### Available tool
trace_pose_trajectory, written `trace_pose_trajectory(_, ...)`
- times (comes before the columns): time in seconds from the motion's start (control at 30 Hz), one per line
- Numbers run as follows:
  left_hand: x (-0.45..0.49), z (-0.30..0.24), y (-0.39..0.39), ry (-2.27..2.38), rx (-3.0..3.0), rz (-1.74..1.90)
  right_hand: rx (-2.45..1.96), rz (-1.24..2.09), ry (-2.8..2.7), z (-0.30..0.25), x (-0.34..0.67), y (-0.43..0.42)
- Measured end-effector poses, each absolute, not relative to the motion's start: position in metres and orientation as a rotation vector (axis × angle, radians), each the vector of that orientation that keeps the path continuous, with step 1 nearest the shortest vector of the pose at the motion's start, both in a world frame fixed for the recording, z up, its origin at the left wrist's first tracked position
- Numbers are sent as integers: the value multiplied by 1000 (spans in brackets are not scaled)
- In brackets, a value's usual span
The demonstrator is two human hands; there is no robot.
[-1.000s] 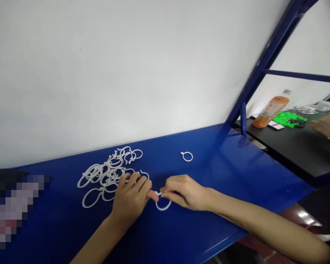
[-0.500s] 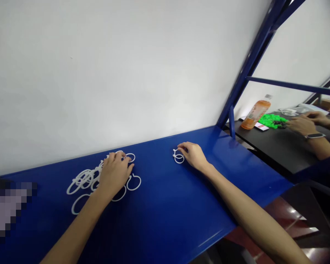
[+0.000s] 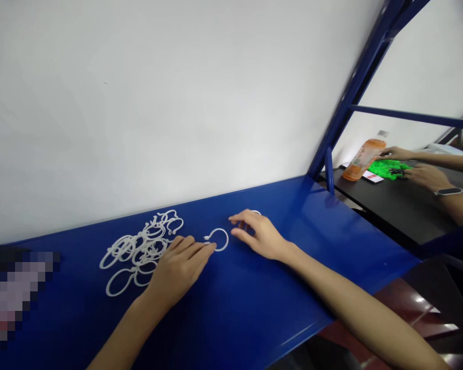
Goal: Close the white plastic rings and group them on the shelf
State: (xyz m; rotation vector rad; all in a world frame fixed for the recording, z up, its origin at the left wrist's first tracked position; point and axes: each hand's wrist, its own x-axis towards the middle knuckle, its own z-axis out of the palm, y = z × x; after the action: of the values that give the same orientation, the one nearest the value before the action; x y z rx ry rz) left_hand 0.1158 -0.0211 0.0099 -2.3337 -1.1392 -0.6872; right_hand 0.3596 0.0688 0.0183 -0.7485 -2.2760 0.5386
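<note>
My left hand (image 3: 183, 261) pinches a white open ring (image 3: 228, 239) with small knobbed ends, its loop pointing right. Behind that hand, a tangled pile of similar white rings (image 3: 139, 239) lies on the blue tabletop (image 3: 224, 303). My right hand (image 3: 260, 237) hovers just right of the held ring, thumb and fingers apart, not touching it. Part of another white ring (image 3: 256, 211) shows behind the right hand's knuckles; the rest is hidden.
A white wall (image 3: 177, 103) runs along the back edge. At right stands a blue metal frame (image 3: 341, 110). Beyond it, another person's hands (image 3: 428, 177) work at a black table with a green bundle (image 3: 388, 168), an orange drink bottle (image 3: 364, 159) and a phone. A blurred patch covers the left.
My left hand has moved right from the pile, bringing one ring along. My right hand has left the small group of rings, shifting left and opening. The other person's far hand has moved toward the bottle.
</note>
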Motion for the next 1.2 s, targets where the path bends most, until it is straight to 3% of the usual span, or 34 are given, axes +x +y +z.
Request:
trace_pose_trajectory(0.53,137,-4,-30,-1501,-2434,-1235,-664,1754,-1866,-3,335,44)
trace_pose_trajectory(0.6,138,-4,-30,-1470,-2486,-1245,-657,1733,-1943,-1,335,43)
trace_pose_trajectory(0.77,134,-4,-28,-1523,-2452,-1211,-750,1214,-2047,9,338,45)
trace_pose_trajectory(0.97,131,-4,-28,-1539,-2402,-1258,-606,982,-2157,12,344,46)
trace_pose_trajectory(1.2,131,-3,-29,-1500,-2284,-1305,-563,1104,-2184,16,342,36)
